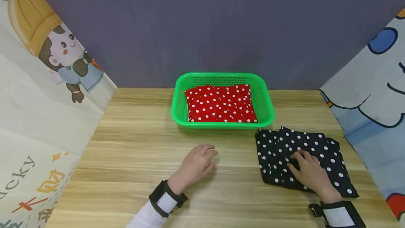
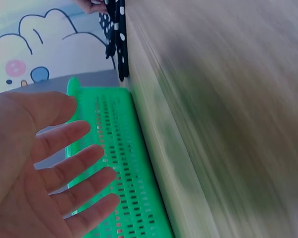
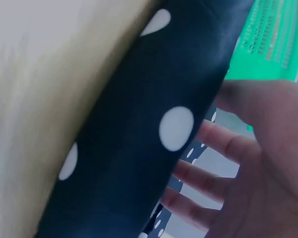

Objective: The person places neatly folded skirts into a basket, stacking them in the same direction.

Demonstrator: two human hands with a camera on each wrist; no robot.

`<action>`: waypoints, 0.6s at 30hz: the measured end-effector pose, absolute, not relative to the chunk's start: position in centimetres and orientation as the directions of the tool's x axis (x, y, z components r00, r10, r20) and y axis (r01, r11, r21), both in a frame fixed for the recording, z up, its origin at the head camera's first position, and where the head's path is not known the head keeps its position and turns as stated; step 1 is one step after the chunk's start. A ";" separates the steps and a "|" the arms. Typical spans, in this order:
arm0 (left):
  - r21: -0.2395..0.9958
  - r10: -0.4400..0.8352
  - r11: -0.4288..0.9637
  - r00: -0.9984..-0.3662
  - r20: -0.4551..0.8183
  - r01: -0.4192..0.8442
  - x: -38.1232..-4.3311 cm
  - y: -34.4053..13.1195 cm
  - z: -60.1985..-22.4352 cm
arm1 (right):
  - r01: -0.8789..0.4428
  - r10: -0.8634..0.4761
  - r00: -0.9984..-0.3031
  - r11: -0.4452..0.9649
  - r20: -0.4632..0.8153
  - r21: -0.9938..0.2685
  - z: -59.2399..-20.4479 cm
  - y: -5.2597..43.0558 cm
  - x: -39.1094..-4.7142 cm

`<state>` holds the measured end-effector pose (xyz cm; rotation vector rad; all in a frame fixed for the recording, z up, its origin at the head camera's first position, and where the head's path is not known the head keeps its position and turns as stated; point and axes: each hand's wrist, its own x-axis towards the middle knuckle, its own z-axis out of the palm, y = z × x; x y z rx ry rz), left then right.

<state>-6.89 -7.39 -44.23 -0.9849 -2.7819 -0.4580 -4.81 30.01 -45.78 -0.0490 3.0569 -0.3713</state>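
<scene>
Folded black cloth with white polka dots (image 1: 333,166) lies in overlapping layers at the right of the table. My right hand (image 1: 311,173) is over it, fingertips at its top surface and thumb spread from the fingers. In the right wrist view, the black cloth (image 3: 124,129) fills the middle and hides the fingertips (image 3: 208,134) in part. My left hand (image 1: 196,163) hovers over the table in front of the basket, holding nothing; in the left wrist view its fingers (image 2: 84,183) are spread. A folded red polka-dot cloth (image 1: 221,105) lies inside the green plastic basket (image 1: 218,125).
The basket stands at the back of the wooden table (image 1: 126,150), against a dark grey-blue panel (image 1: 202,27). Cartoon-printed sheets (image 1: 41,115) border the left and right sides. The black cloth's far left corner comes close to the basket's front right corner.
</scene>
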 end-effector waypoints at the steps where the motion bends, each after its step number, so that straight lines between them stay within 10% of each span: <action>1: 0.231 0.593 0.735 -0.769 0.238 0.638 -6.9 -7.2 -44.3 | -0.032 -0.048 -0.997 0.970 -0.057 -0.241 -45.7 29.8 -4.6; 18: 0.191 0.687 0.684 -0.709 0.157 0.705 -6.1 -4.2 -44.1 | -0.148 -0.169 -0.981 0.969 -0.092 -0.196 -45.0 25.0 -3.0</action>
